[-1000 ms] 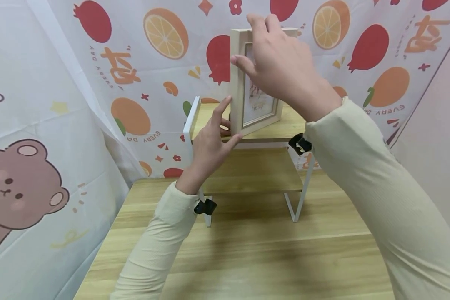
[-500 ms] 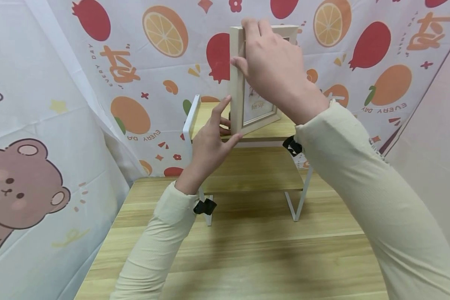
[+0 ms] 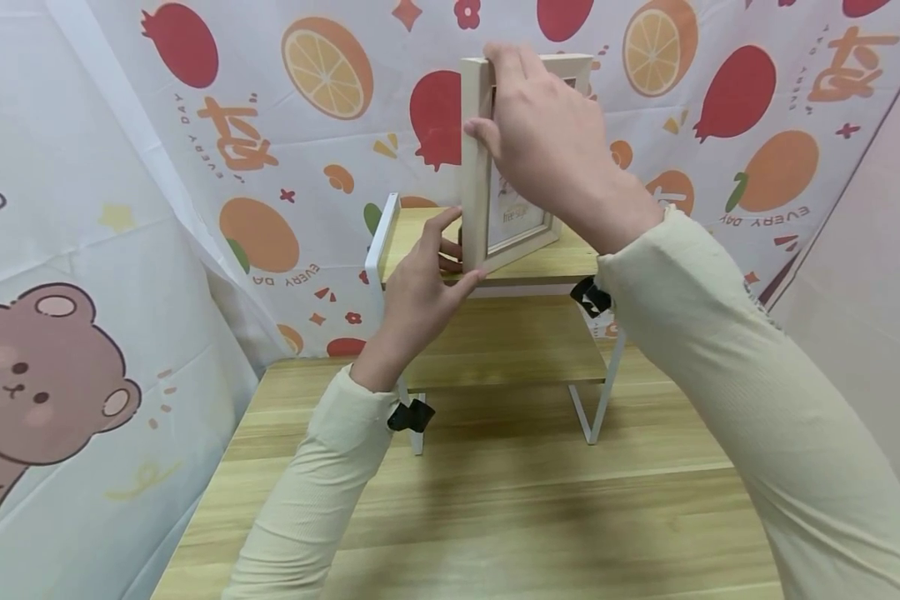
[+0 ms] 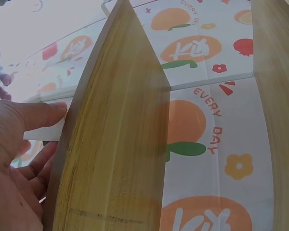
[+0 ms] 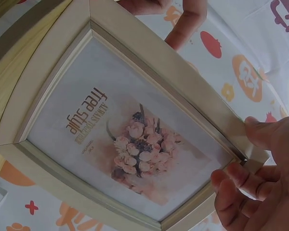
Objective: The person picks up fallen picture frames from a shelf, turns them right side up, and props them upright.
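Observation:
A pale wooden picture frame (image 3: 521, 237) stands upright and turned at an angle on the upper board (image 3: 408, 242) of a two-tier rack. My left hand (image 3: 420, 287) pinches its lower left edge, thumb in front and the other fingers behind. At the upper left corner my right hand (image 3: 551, 133) grips the frame, fingers over the top and thumb along the side. The right wrist view shows the frame's flower picture (image 5: 139, 149) with "free style" lettering, and my right hand (image 5: 265, 178) around one corner. From below the board, the left wrist view shows my left hand (image 4: 19, 159).
The rack has a lower board (image 3: 502, 337) and white metal legs (image 3: 581, 412). It stands on a wood-grain table (image 3: 495, 517), close to a fruit-print curtain (image 3: 330, 167). A bear-print curtain (image 3: 52, 375) hangs at the left.
My right hand has shifted left and its raised fingers have come down onto the frame's top corner. My left hand and the frame stay nearly where they were.

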Demonstrator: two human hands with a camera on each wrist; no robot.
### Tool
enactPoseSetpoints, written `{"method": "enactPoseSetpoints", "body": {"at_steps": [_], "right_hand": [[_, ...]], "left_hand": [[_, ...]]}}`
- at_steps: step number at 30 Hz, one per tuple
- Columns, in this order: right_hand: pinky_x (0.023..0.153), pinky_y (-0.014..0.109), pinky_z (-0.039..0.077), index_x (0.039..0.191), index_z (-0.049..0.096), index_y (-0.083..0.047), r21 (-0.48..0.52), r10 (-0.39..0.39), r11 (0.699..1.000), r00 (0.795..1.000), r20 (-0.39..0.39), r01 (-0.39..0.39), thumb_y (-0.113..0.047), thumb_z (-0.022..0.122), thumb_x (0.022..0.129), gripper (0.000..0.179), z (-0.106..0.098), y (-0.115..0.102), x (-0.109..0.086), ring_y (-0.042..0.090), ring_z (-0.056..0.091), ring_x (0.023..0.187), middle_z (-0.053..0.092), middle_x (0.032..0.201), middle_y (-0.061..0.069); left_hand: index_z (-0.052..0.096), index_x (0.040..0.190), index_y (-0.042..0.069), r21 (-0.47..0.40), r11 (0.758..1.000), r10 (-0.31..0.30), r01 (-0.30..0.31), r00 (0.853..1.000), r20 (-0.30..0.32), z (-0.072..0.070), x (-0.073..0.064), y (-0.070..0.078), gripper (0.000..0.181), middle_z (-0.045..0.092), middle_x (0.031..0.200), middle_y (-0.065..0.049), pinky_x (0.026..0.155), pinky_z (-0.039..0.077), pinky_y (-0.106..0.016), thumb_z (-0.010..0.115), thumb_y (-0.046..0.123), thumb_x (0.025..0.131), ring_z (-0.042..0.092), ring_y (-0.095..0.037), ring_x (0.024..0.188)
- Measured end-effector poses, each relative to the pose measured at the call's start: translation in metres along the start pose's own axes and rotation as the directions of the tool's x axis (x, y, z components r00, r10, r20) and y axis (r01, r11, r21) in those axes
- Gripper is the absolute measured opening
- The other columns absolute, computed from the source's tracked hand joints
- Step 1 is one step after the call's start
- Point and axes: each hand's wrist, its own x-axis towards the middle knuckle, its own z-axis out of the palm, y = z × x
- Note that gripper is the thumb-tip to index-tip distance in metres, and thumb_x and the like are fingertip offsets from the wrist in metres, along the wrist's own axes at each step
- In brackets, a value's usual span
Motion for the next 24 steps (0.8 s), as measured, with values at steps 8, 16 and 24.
{"method": "enactPoseSetpoints", "body": {"at_steps": [8,16,24], "right_hand": [[0.092,0.045,0.049,0.151,0.023,-0.010,0.063,-0.017,0.998,1.000,0.012,0.016,-0.033,0.049,0.100,0.062,0.000,0.006,0.001,0.025,0.052,0.110,0.042,0.143,0.007],[0.098,0.039,0.044,0.148,0.027,-0.004,0.107,-0.084,0.991,0.996,-0.027,0.086,-0.027,0.048,0.100,0.057,-0.001,0.016,-0.002,0.024,0.046,0.112,0.046,0.136,0.013],[0.093,0.036,0.043,0.146,0.028,-0.002,0.130,-0.114,0.984,0.993,-0.041,0.119,-0.026,0.046,0.100,0.055,-0.001,0.025,-0.003,0.024,0.045,0.109,0.049,0.127,0.015]], "left_hand": [[0.041,0.139,0.011,-0.006,1.000,0.027,-0.027,1.000,-0.015,0.000,0.002,0.000,0.071,0.064,0.095,-0.011,0.069,0.052,-0.032,0.079,0.020,0.080,0.061,-0.022,0.083],[0.049,0.134,0.008,0.020,0.999,0.048,-0.047,0.998,-0.028,0.001,0.005,0.004,0.070,0.057,0.095,-0.012,0.070,0.033,-0.032,0.084,0.022,0.074,0.043,-0.026,0.084],[0.054,0.131,0.007,0.045,0.998,0.035,-0.035,0.999,0.005,0.003,0.007,0.008,0.068,0.053,0.095,-0.012,0.071,0.033,-0.032,0.085,0.025,0.073,0.042,-0.027,0.087]]}}
